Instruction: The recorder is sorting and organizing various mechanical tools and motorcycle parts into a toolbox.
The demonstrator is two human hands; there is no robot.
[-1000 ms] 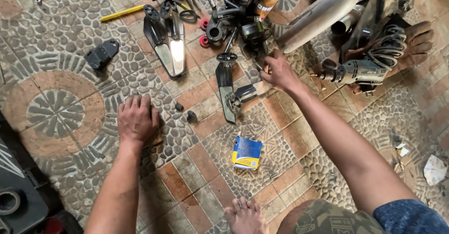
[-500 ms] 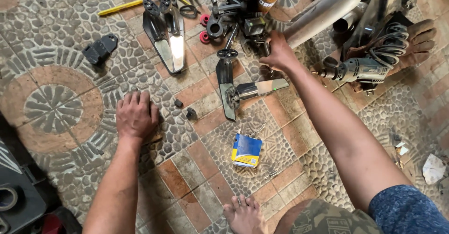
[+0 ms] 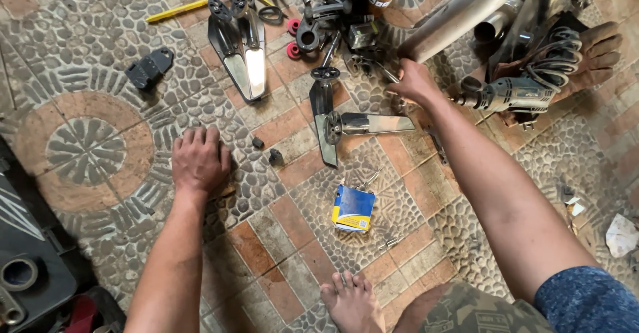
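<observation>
Right hand (image 3: pixel 414 80) reaching among small metal parts (image 3: pixel 373 63); fingers curled, fingertips hidden, grip unclear. Chrome mirror (image 3: pixel 373 123) on paving just below that hand. Left hand (image 3: pixel 198 160) flat, fingers spread, palm down on stone floor (image 3: pixel 86 140), holding nothing.

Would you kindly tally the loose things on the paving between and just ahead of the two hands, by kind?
Mirrors: 2
Small black caps: 2
Blue and yellow box: 1
Red rollers: 2
Yellow pencil: 1
Power drill: 1
Total: 9
</observation>
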